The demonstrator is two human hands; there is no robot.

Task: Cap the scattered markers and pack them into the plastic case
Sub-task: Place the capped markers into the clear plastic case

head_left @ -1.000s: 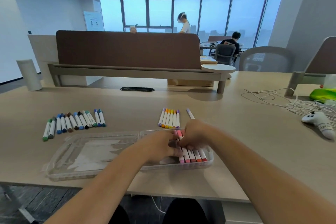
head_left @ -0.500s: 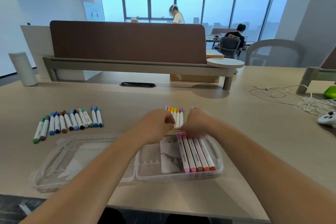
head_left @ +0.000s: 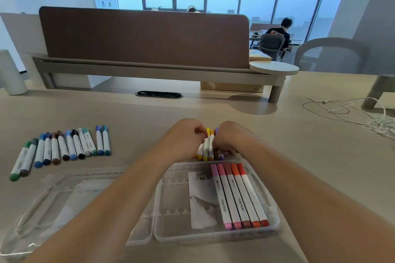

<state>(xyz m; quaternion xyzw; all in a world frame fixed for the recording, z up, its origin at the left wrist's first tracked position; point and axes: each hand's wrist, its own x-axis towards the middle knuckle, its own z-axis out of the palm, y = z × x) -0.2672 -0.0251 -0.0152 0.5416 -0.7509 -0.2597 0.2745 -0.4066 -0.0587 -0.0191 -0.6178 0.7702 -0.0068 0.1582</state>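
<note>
Both hands work near the middle of the surface, just beyond the far wall of the case. The left hand [head_left: 188, 137] and the right hand [head_left: 229, 140] curl their fingers against a bundle of yellow and orange markers [head_left: 207, 145] from opposite sides and squeeze it together. The likely purpose is to lift the group as one unit rather than singly. Whether every marker in the bundle is capped cannot be told, as the hands cover part of it.

The plastic case [head_left: 213, 236] lies open at the near edge of the surface, directly in front of the hands, so the transfer is short. Five pink-to-red markers [head_left: 239, 194] lie capped, side by side against its right wall. The slots to their left are unfilled. The lid [head_left: 64, 205] lies flat to the left of the tray.

A row of blue, green and brown markers [head_left: 62, 147] lies toward the left edge, well apart from the case, apparently awaiting packing. A loose cable [head_left: 342, 109] lies toward the right edge.
</note>
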